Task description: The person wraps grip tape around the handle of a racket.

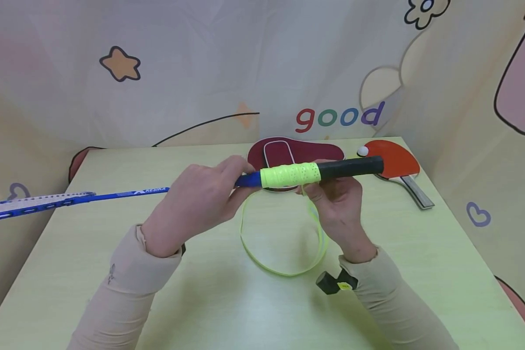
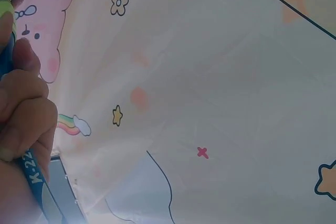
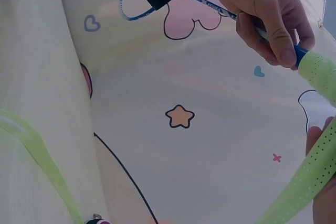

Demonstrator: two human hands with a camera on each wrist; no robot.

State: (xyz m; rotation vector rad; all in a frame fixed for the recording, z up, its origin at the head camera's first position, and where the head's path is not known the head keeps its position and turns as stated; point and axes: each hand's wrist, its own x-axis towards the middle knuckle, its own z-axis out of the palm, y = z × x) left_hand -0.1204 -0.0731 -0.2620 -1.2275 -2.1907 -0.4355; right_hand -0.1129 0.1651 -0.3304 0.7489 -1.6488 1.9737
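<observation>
Our left hand [image 1: 197, 201] grips the racket [image 1: 131, 194] by its blue cone [image 1: 248, 180], above the table [image 1: 192, 311]; our right hand [image 1: 343, 209] pinches the green tape [image 1: 290, 176] under the black handle [image 1: 352, 166]. We judge the racket light and stiff, best held at the cone, the tape soft.

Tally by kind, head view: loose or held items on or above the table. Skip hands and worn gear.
Badminton racket: 1
Yellow-green grip tape, partly wound on the handle: 1
Table-tennis paddle: 1
White ball: 1
Dark red flat item, partly hidden, exact type unclear: 1
Total: 5
</observation>
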